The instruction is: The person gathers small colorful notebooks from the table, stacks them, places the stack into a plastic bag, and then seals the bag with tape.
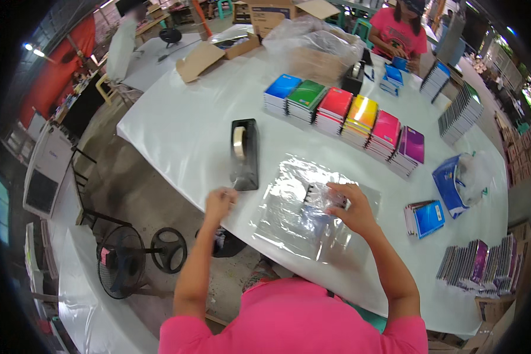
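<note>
My left hand (220,204) is beside the near end of a black tape dispenser (245,171). Its fingers are drawn together and slightly blurred, and anything between them is too small to make out. A roll of tape (238,143) sits in the dispenser. With thumb and fingers, my right hand (355,207) grips a small notebook bundle (317,197) in clear plastic, black spiral binding showing at its left. Under the bundle lie shiny clear plastic sheets (277,221), flat on the white-covered table (186,127).
Stacks of coloured spiral notebooks (336,106) form a row beyond the sheets. Rightward lie loose notebooks (428,218), a blue plastic pack (451,183) and purple notebook stacks (484,262). Another person (400,32) in pink handles blue notebooks at the far side. A fan (121,262) stands at left.
</note>
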Tool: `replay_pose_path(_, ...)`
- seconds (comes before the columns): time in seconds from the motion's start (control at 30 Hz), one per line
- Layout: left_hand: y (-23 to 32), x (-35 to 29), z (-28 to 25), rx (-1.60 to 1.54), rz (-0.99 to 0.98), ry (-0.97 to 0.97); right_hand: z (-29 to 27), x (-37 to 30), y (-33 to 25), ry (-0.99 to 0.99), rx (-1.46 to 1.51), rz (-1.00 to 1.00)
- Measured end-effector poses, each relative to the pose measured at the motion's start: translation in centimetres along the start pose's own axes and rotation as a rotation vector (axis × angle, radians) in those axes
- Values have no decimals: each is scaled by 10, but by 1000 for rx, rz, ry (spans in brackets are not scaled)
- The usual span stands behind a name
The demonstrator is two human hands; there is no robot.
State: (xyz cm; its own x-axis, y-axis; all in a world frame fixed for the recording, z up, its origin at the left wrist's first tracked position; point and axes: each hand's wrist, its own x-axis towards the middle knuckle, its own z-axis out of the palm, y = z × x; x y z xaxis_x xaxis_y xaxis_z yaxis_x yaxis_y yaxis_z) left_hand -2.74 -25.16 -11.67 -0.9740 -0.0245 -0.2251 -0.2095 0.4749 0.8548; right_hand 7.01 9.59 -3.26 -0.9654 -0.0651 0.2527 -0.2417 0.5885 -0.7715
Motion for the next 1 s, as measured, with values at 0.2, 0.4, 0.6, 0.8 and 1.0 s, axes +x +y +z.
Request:
replay_pose_path(0.2,59,-24,-16,459,171,9,-6,5,7,9,-87,156)
replay_pose_path(0.4,116,-78,77,-328,464,-332,2,14,27,-57,242,113)
replay_pose_path(0.6,167,-77,72,-140,624,-984,2,13,19,20,37,-87)
replay_pose_path(0.8,195,-57,108,406,762,-1027,-13,37,26,-259,142,36)
replay_pose_path(1.0,192,-47,117,626,814,-774,-19,52,33,-443,221,192)
